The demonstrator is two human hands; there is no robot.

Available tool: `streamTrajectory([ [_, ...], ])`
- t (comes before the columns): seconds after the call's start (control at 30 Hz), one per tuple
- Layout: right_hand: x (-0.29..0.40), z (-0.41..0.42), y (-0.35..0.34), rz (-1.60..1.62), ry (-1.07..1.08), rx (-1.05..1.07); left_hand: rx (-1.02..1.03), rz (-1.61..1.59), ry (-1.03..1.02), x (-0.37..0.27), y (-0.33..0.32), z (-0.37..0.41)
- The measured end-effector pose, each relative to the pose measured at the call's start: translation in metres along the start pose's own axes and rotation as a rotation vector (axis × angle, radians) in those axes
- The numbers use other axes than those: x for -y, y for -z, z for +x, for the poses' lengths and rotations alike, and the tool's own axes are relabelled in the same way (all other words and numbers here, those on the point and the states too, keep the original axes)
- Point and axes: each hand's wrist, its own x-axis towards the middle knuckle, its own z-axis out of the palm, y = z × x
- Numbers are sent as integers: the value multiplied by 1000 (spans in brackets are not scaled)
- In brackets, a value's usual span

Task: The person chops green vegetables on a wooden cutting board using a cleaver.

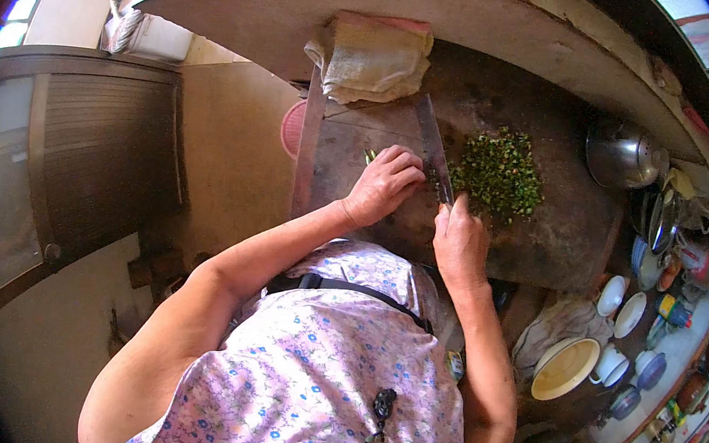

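Observation:
My right hand (462,243) grips the handle of a kitchen cleaver (434,144). The blade points away from me and stands on edge on a dark wooden work surface (561,245). Just left of the blade, my left hand (388,183) has its fingers curled down over some green stalks (370,156). Only the stalk ends show beyond the knuckles; the rest is hidden under the hand. To the right of the cleaver lies a heap of finely chopped greens (501,172), with small bits close to the blade.
A folded cloth (376,60) lies at the back, near the blade's tip. At the back right stands a metal pot (624,154). Bowls, including a cream enamel basin (566,369), and a white mug (610,365) stand at right. A pink basket (293,129) shows past the left edge.

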Motion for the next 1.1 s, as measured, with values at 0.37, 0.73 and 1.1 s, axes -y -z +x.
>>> streamTrajectory([
  [0.37,-13,-11,-17,-34,-14,-27,23,-31,26,-7,6,-2],
  [0.73,7,-15,-1,-18,-24,22,-16,-35,87,-13,9,-6],
  [1.1,9,-13,-2,13,-40,-3,-18,-56,38,-5,4,-9],
])
